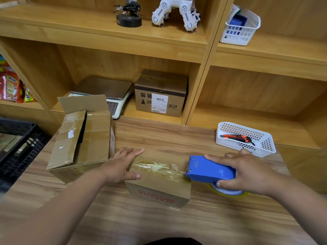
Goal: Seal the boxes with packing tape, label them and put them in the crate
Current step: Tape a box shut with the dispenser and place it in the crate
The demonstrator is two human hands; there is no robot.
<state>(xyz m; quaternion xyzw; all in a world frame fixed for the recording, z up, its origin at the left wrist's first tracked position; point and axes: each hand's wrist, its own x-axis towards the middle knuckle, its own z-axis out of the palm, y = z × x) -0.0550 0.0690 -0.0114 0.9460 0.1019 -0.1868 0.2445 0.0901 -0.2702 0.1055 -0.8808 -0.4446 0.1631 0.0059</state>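
Cardboard, matte and brown: the small box (159,183) sat mid-table (159,227), with a wrinkled, glossy tape strip (159,167) along its top. The left hand (122,165) lay flat, fingers straight, on its 9 o'clock end. The right hand (246,172) curled round the smooth blue dispenser (208,168) at the 3 o'clock edge. A black lattice crate (17,147) stood at 9 o'clock, and a larger box (83,138) with loose flaps at 10.

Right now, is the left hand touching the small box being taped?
Touching. The head view shows the left hand pressing flat on the left end of the small box, straight fingers and thumb on its top. The right hand grips the tape dispenser.
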